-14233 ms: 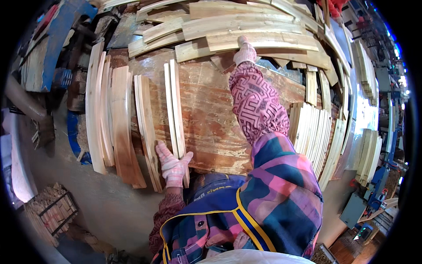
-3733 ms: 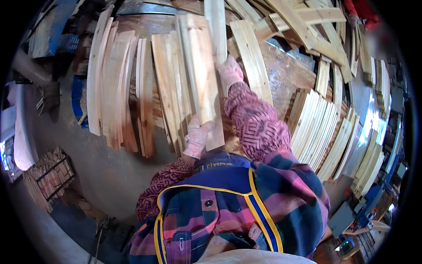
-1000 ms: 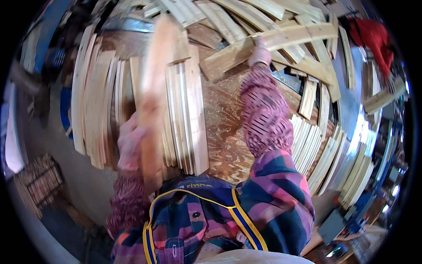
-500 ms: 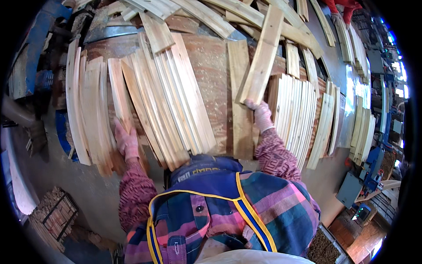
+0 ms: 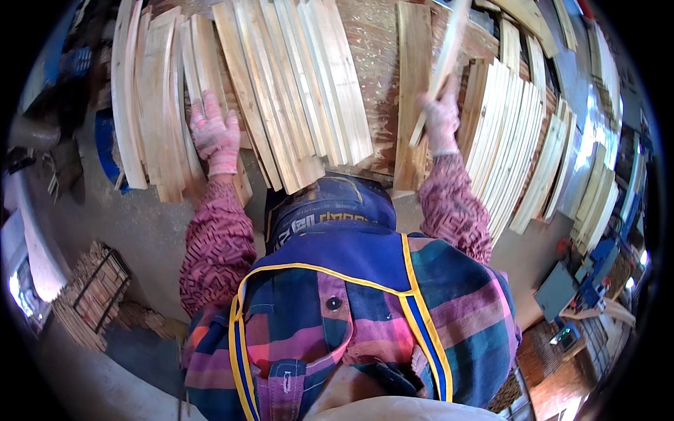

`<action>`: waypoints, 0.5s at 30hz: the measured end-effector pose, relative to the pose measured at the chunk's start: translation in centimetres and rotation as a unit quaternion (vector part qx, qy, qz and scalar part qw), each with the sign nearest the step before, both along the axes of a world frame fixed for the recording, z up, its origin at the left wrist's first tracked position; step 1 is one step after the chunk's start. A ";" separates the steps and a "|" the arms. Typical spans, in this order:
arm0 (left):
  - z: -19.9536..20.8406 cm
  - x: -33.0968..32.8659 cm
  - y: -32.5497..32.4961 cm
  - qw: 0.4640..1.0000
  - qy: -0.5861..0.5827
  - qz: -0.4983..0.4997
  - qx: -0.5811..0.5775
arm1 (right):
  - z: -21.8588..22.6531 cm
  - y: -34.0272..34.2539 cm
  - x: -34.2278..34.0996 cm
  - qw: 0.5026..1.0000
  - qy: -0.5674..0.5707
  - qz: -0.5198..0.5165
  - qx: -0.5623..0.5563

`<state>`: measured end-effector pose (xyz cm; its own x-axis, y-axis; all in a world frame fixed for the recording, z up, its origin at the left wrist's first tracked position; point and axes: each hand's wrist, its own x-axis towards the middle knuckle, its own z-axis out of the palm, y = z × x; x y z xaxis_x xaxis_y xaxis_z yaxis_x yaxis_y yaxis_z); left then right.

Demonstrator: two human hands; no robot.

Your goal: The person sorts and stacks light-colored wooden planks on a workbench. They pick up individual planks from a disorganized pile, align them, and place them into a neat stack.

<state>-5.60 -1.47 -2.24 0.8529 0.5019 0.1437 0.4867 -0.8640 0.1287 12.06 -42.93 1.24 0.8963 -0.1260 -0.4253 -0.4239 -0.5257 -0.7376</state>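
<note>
My right hand (image 5: 442, 121), in a pale pink knit glove, grips a long wooden board (image 5: 451, 48) near its lower end. That board is tilted up, with its narrow edge showing. Beneath and to the left of it, a flat board (image 5: 413, 77) lies lengthwise on the worktable. My left hand (image 5: 214, 137), gloved alike, rests on the near end of a board (image 5: 205, 52) with its fingers stretched out and apart. Right of this hand is a row of boards (image 5: 281, 91) standing side by side; to its left are more boards (image 5: 156, 98).
The brown worktable top (image 5: 375, 42) has sawdust on it. To the right stands a tight row of boards (image 5: 502, 126), with looser boards (image 5: 544, 168) beyond. A blue and grey machine (image 5: 562, 288) is at lower right, a strapped wood bundle (image 5: 95, 295) at lower left.
The view has shifted, so the table sits higher. The board in my right hand has turned from its broad face onto its edge. My left hand's fingers have spread flat over the wood.
</note>
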 end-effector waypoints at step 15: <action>-3.9 3.5 -5.0 0.882 -0.031 -0.138 -0.449 | -5.8 3.7 -11.8 0.924 0.218 0.071 0.304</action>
<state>-2.13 -6.52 -6.18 0.9649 0.2114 -0.1558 0.2418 -0.4845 0.8407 0.26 -39.19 -4.57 0.6113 0.3617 -0.7039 -0.7098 -0.1427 -0.6898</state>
